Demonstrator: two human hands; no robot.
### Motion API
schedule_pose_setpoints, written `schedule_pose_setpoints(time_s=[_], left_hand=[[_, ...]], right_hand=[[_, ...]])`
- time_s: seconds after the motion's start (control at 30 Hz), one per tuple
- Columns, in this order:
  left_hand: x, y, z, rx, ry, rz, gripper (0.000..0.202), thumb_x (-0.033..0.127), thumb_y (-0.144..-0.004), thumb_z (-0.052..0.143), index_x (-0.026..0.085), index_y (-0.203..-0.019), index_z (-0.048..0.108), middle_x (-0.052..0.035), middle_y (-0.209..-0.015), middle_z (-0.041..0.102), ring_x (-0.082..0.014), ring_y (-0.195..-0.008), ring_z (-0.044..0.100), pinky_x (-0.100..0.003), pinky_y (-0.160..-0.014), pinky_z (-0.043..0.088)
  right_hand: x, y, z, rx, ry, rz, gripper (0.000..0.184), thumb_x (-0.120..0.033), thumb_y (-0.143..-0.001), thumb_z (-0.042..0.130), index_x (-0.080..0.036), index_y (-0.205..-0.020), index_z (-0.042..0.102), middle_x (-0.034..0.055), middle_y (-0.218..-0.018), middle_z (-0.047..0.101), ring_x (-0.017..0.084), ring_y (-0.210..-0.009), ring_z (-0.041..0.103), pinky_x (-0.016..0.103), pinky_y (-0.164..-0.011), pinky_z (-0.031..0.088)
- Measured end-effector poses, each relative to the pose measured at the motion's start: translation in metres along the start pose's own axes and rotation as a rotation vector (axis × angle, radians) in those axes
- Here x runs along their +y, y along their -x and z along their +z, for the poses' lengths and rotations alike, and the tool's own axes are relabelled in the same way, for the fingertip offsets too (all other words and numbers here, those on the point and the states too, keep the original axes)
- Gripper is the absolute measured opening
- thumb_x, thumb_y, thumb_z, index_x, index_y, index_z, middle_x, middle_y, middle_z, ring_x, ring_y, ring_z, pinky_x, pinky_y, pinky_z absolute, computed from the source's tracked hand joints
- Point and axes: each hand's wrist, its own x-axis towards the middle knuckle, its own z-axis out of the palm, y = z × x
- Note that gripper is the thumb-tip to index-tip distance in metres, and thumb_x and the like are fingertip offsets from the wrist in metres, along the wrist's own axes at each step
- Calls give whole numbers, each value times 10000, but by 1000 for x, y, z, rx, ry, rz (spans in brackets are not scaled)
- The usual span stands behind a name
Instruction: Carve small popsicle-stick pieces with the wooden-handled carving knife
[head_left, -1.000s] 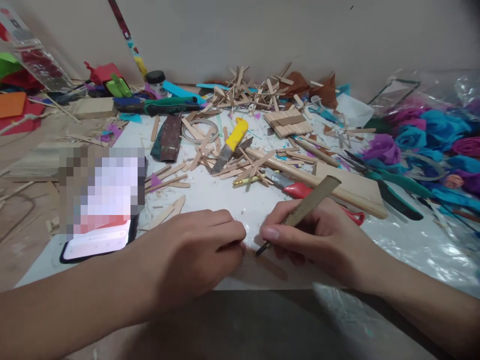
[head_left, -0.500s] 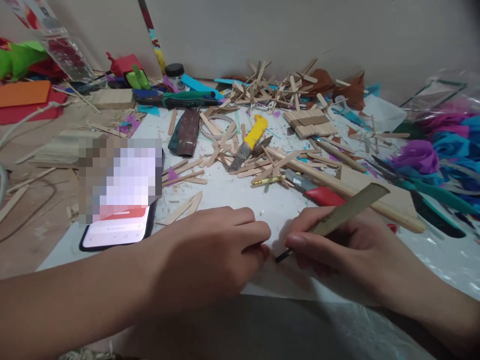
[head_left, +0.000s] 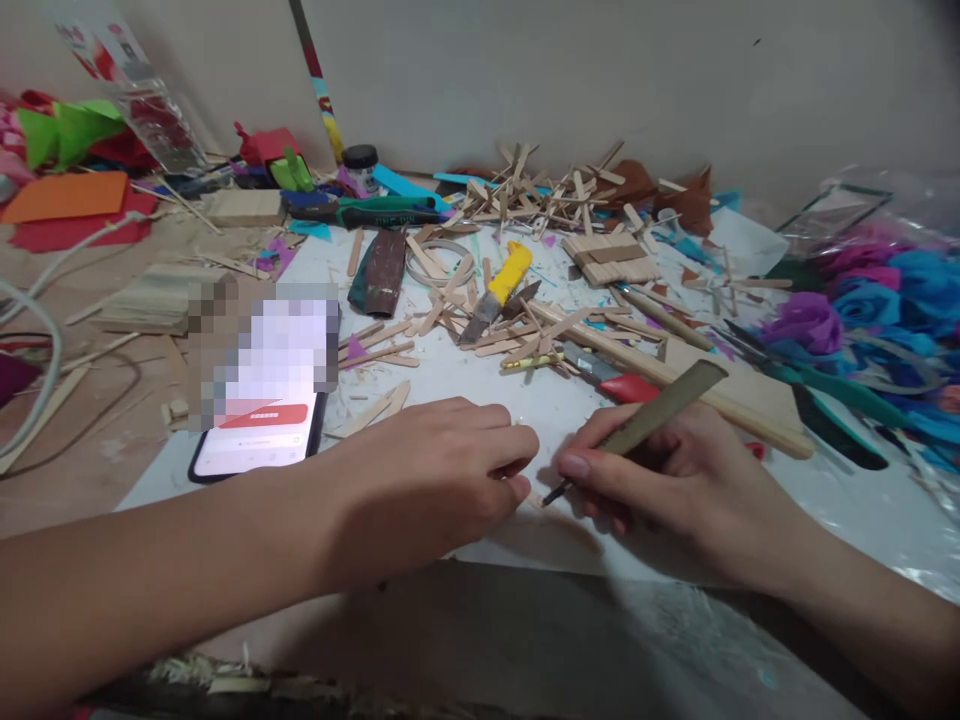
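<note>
My right hand grips a slim craft blade with a flat olive handle and a narrow dark tip. The handle slants up to the right, and the tip points down and left, close to my other hand. Closed in a pinch, my left hand rests over the white paper sheet. A small pale sliver of wood peeks out past its fingertips, right by the blade's tip. Most of that piece is hidden by the fingers.
A lit phone lies left, its screen partly blurred. Beyond the hands are a yellow-handled cutter, a red-and-grey cutter, a wooden rod, green-handled scissors and scattered craft sticks. Paper flowers stand right.
The whole view has shifted slightly, showing more of the table's near edge. Both hands keep their grips, and the blade tip now sits nearer the left fingertips, with the wood sliver showing.
</note>
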Motion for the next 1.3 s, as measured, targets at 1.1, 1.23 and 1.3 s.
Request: schedule_pose_setpoints(time_s=[1.1, 1.23, 1.3], left_hand=[[-1, 2, -2, -1, -56, 97, 196, 89, -1148, 668, 162, -991, 760, -71, -1068, 739, -256, -967, 612, -403, -819, 433], [-2, 3, -1, 3, -64, 98, 175, 103, -1160, 659, 151, -1033, 770, -74, -1064, 738, -257, -961, 610, -406, -817, 432], [-2, 3, 1, 2, -59, 95, 193, 106, -1164, 647, 161, -1025, 769, -67, -1062, 732, -256, -951, 606, -413, -822, 436]], right_hand=[[9, 0, -3, 58, -79, -27, 414, -518, -892, 1022, -172, -794, 817, 42, -613, 750, 91, -477, 569, 192, -441, 395], [8, 2, -2, 30, -44, -35, 407, -523, -931, 990, -170, -809, 830, 31, -628, 741, 93, -490, 592, 198, -466, 447], [9, 2, -2, 25, -35, -32, 388, -512, -939, 986, -173, -820, 840, 29, -633, 746, 97, -489, 607, 203, -472, 476]])
